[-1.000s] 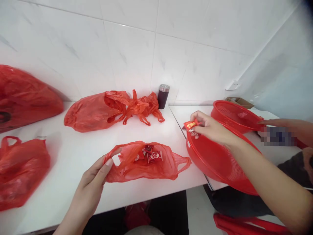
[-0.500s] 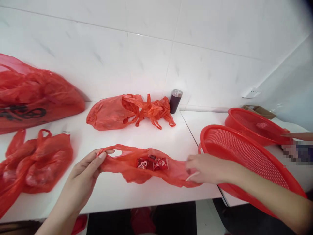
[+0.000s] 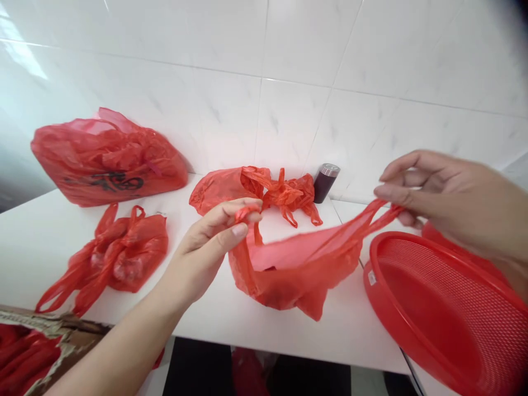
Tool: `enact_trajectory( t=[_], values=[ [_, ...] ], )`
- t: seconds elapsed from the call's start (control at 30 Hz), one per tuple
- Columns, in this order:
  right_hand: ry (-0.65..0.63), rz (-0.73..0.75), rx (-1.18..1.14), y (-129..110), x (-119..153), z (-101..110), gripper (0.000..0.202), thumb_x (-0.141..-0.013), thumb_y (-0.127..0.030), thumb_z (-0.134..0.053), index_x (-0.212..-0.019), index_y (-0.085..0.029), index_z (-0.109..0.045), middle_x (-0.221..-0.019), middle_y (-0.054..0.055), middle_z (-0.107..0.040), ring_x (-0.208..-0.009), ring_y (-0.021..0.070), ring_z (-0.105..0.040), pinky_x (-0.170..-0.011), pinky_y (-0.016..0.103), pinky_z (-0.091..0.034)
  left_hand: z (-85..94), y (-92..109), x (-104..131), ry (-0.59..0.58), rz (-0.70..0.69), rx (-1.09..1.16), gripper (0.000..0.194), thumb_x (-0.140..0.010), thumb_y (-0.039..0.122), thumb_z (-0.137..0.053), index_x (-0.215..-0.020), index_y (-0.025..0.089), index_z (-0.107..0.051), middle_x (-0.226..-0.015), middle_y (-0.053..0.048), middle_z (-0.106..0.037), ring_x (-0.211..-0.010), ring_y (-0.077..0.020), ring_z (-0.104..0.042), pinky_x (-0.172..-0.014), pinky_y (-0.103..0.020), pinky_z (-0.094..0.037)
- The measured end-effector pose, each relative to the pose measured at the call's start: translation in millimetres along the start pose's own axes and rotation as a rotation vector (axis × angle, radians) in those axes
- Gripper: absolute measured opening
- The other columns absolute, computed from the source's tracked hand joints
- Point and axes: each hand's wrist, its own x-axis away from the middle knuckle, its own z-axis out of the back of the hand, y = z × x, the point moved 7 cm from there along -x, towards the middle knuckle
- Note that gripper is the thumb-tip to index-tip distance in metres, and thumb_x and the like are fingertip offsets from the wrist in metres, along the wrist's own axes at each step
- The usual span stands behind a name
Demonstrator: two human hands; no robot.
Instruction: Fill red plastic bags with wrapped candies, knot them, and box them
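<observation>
Fingers and thumbs clamped on both handles: left hand (image 3: 204,247) on one, right hand (image 3: 449,203) on the other, with the thin red plastic carrier bag (image 3: 289,280) slung between, over the white table (image 3: 350,335). Big black-lettered red bag (image 3: 111,159) back left; round red mesh-sided basket (image 3: 437,308) close on the right, crowding that side. Red bag with long handles (image 3: 138,247) lies left, rounded red bag (image 3: 220,190) behind the left hand, dark silver-lidded tumbler (image 3: 325,184) by the wall.

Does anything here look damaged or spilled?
The box at the near left looks damaged: its rim is ragged, as if torn. I see no spill on the visible parts of the table.
</observation>
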Motion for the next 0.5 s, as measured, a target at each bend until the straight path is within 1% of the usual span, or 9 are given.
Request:
enact_trajectory(
  t=[0.03,0.07,0.1,0.17,0.23,0.3,0.37,0.4,0.5],
  values=[
    [0.055,0.035,0.006,-8,-1,5,0.019,-0.081,-0.038,-0.071,-0.087,-0.022,-0.063,-0.062,-0.001,-0.060,-0.043,0.0064,-0.053,-0.038,0.019,-0.039,-4.7,3,-1,-0.051,-0.017,-0.002,0.019,-0.086,0.029,-0.063,-0.104,0.027,-0.069,-0.120,-0.004,-0.064,-0.121,-0.0264,-0.054,-0.101,-0.040,-0.043],
    [0.064,0.058,0.009,-16,-2,6,0.016,-0.082,-0.034,-0.071,-0.085,-0.020,-0.064,-0.062,-0.002,-0.060,-0.043,0.0060,-0.053,-0.039,0.019,-0.040,-9.5,5,-3,-0.105,-0.025,-0.020,0.027,-0.087,0.030,-0.063,-0.114,0.031,-0.063,-0.118,-0.003,-0.064,-0.115,-0.0250,-0.058,-0.097,-0.041,-0.045],
    [0.037,0.075,-0.001,-23,-3,2,0.015,-0.081,-0.031,-0.071,-0.083,-0.019,-0.063,-0.062,-0.002,-0.061,-0.044,0.0057,-0.053,-0.041,0.019,-0.041,-14.7,6,-6,-0.162,-0.014,-0.057,0.036,-0.087,0.030,-0.063,-0.123,0.034,-0.057,-0.114,-0.002,-0.065,-0.108,-0.0235,-0.061,-0.093,-0.040,-0.048],
    [-0.057,0.112,-0.070,-38,-5,-16,0.014,-0.080,-0.028,-0.072,-0.079,-0.018,-0.063,-0.064,-0.002,-0.061,-0.047,0.0057,-0.053,-0.044,0.020,-0.044,-26.5,3,-13,-0.283,0.053,-0.179,0.052,-0.086,0.032,-0.065,-0.134,0.037,-0.045,-0.100,-0.002,-0.066,-0.091,-0.0210,-0.065,-0.079,-0.036,-0.052],
    [-0.124,0.178,-0.189,-55,-4,-38,0.015,-0.080,-0.028,-0.072,-0.079,-0.018,-0.061,-0.066,-0.003,-0.060,-0.049,0.0060,-0.054,-0.047,0.021,-0.046,-39.4,-6,-19,-0.409,0.149,-0.337,0.064,-0.082,0.037,-0.070,-0.139,0.035,-0.040,-0.090,-0.001,-0.065,-0.082,-0.0204,-0.064,-0.069,-0.032,-0.052],
    [-0.177,0.262,-0.316,-72,-1,-60,0.015,-0.081,-0.029,-0.071,-0.081,-0.019,-0.060,-0.068,-0.003,-0.059,-0.053,0.0070,-0.055,-0.050,0.022,-0.048,-51.3,-13,-24,-0.506,0.183,-0.471,0.064,-0.076,0.043,-0.073,-0.133,0.031,-0.048,-0.092,-0.002,-0.065,-0.083,-0.0212,-0.063,-0.068,-0.032,-0.052],
    [-0.210,0.332,-0.415,-83,0,-77,0.014,-0.083,-0.031,-0.068,-0.086,-0.020,-0.060,-0.074,-0.003,-0.060,-0.062,0.0092,-0.059,-0.055,0.023,-0.050,-58.6,-19,-29,-0.536,0.196,-0.532,0.045,-0.078,0.050,-0.068,-0.115,0.025,-0.061,-0.095,-0.003,-0.064,-0.082,-0.0198,-0.062,-0.067,-0.030,-0.052],
    [-0.201,0.358,-0.447,-83,0,-83,0.014,-0.084,-0.031,-0.067,-0.090,-0.020,-0.059,-0.079,-0.002,-0.061,-0.069,0.0106,-0.061,-0.059,0.024,-0.051,-59.5,-21,-31,-0.522,0.215,-0.522,0.038,-0.082,0.053,-0.062,-0.105,0.023,-0.065,-0.095,-0.003,-0.063,-0.078,-0.0175,-0.060,-0.064,-0.029,-0.051],
    [-0.126,0.366,-0.440,-65,-5,-96,0.019,-0.085,-0.031,-0.066,-0.101,-0.023,-0.059,-0.100,0.001,-0.062,-0.091,0.0143,-0.061,-0.071,0.028,-0.054,-51.3,-32,-35,-0.413,0.333,-0.410,0.040,-0.090,0.054,-0.046,-0.088,0.019,-0.063,-0.083,-0.001,-0.060,-0.059,-0.0094,-0.050,-0.054,-0.024,-0.048]
  ],
)
